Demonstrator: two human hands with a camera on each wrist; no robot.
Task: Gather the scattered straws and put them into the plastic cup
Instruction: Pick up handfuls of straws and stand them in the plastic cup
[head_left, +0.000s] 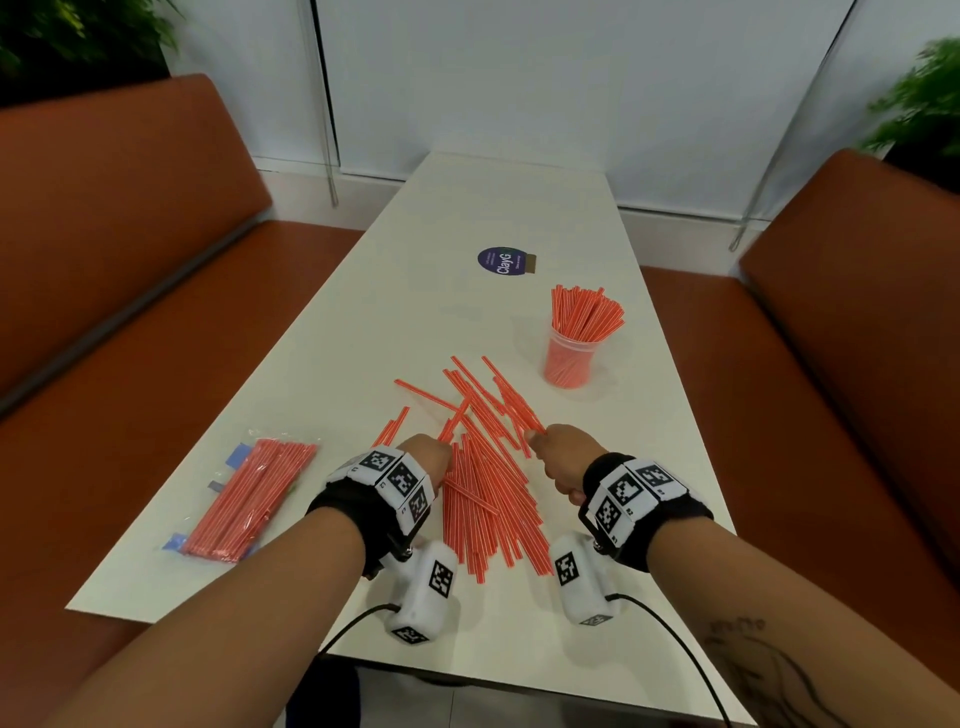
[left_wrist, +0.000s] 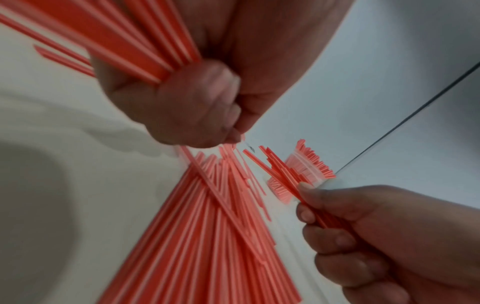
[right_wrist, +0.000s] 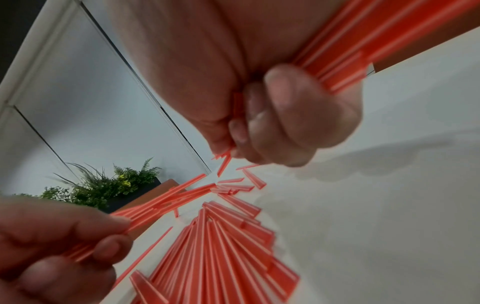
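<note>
Both hands fisted, left hand (head_left: 427, 457), right hand (head_left: 563, 457), gripping straws (head_left: 488, 514)

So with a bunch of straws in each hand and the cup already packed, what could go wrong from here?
1. The plastic cup is already crammed with straws and looks light; pushing more in might tip it.
2. The left hand and right hand each grip an uneven, fanned bunch, so some straws may slip out.
3. The loose pile reaches toward the near table edge; sweeping could knock straws off.
</note>
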